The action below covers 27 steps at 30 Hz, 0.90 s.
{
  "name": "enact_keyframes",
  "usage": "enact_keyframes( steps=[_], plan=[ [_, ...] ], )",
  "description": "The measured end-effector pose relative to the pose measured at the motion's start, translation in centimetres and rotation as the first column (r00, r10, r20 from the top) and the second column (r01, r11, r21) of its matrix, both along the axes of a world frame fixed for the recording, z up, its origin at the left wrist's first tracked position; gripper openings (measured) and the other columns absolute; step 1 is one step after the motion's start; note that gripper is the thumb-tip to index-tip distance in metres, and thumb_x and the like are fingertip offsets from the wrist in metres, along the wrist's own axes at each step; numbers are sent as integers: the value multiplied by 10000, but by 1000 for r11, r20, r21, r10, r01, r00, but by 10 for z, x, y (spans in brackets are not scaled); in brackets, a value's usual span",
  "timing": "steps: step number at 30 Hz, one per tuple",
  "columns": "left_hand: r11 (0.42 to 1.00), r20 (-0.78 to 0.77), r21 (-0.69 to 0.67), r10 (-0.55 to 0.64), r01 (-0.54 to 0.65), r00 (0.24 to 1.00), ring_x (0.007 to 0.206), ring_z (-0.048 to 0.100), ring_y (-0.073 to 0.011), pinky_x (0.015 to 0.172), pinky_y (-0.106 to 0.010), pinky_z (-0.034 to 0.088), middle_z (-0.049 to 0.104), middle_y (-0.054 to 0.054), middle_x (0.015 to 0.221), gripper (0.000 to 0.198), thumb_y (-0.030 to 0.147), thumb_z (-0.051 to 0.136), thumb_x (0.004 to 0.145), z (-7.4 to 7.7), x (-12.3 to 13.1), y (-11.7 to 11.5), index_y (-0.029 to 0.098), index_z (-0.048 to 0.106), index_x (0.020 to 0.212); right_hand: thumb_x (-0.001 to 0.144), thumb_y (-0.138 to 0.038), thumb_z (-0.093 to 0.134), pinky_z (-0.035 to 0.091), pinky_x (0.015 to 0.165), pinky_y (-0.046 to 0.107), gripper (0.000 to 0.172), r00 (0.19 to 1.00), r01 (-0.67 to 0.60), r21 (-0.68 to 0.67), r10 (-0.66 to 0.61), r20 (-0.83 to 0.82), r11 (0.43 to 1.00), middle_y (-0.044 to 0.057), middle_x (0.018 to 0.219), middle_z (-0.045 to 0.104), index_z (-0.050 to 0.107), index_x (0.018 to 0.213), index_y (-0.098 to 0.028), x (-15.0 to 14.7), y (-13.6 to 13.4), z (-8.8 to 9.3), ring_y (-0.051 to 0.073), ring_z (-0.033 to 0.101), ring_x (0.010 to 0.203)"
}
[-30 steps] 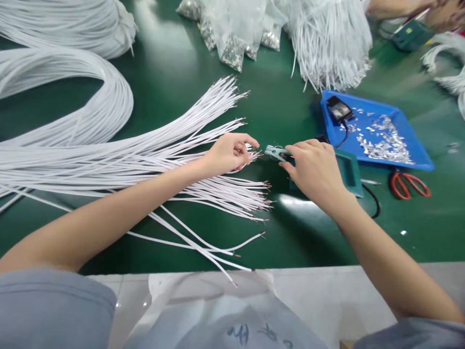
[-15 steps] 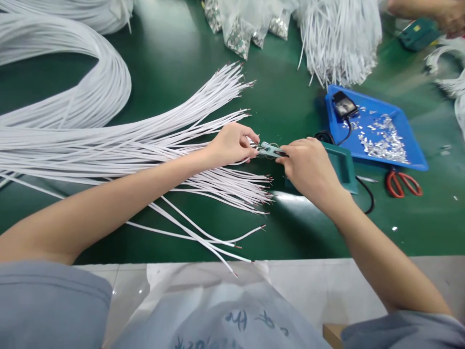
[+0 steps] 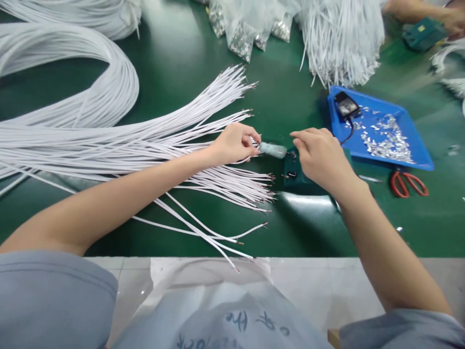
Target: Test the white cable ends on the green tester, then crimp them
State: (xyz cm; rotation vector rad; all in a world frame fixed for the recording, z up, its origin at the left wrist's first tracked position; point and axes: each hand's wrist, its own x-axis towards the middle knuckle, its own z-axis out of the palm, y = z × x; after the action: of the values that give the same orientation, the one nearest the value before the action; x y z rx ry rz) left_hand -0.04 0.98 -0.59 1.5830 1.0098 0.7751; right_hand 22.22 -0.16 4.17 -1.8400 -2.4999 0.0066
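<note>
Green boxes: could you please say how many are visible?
2: a near box, partly behind the right hand, and a far box, top right, by a co-worker's hand. Others may be hidden.

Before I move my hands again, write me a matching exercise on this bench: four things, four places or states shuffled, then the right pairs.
Column one
1. Left hand
2. Pale clip
3. Blue tray
4. Right hand

Column two
A. Above a dark green box
B. Strewn with small silver pieces
C. Near the ends of white wires
D. Between the two hands

Right pairs: 1-C, 2-D, 3-B, 4-A.
</note>
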Motion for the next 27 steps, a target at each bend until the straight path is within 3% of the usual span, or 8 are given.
enact_keyframes(
  steps=[7,10,14,17,20,23,25,27],
  plan=[
    [994,-14,106,31,-30,999,467,590,-111,597,-252,500,660,6,562,263,89,649,758,2,-1,-4,66,678,1018,938,-188,380,475,869,472,365,999,31,119,-28,-32,992,166,1077,690,689,1122,-122,12,4,4,311,605,1021],
    [921,-217,335,-132,200,967,584,645,-137,642,-250,496,699,-16,659,257,131,644,790,7,3,-14,106,687,1043,963,-192,341,491,877,418,366,953,3,280,81,-291,960,133,1036,698,668,1124,-158,-3,-11,3,250,633,974],
    [681,-726,401,-171,612,666,757,687,-222,665,-301,483,720,-111,831,190,89,524,855,25,7,-38,122,711,835,959,-173,389,536,794,337,287,754,-118,362,320,-573,925,80,925,718,670,1014,-184,-33,-35,-23,182,670,854],
    [649,-867,285,-139,706,478,886,679,-263,757,-331,493,711,-158,858,207,30,514,823,49,3,-55,103,699,769,938,-148,426,550,862,381,267,691,-259,378,444,-571,889,117,1015,717,663,1059,-163,-46,-44,-48,209,661,972],
    [608,-917,124,-231,784,324,895,659,-274,763,-337,485,698,-136,794,149,28,575,768,77,-6,-59,122,674,706,931,-179,471,535,936,435,238,724,-371,326,491,-485,870,143,1110,699,662,1070,-149,-50,-48,-60,241,623,1060],
    [690,-948,64,-183,721,260,765,645,-232,630,-299,446,665,-99,721,187,-6,550,750,93,-15,-46,134,651,678,919,-180,498,542,872,407,201,782,-370,294,466,-413,881,132,1036,700,675,1005,-140,-52,-52,-58,229,607,954],
    [808,-961,151,-14,570,276,728,640,-208,577,-274,413,667,-104,776,217,-14,498,781,93,-19,-34,123,663,749,908,-158,504,539,844,395,191,805,-368,305,465,-367,878,125,975,699,680,977,-128,-53,-56,-55,221,593,892],
    [865,-957,242,139,439,255,782,651,-217,591,-261,417,671,-131,873,236,11,457,834,86,-22,-25,105,672,850,901,-149,516,532,866,405,186,827,-378,331,476,-299,865,136,976,702,684,966,-106,-56,-61,-52,230,592,898]
  ],
)
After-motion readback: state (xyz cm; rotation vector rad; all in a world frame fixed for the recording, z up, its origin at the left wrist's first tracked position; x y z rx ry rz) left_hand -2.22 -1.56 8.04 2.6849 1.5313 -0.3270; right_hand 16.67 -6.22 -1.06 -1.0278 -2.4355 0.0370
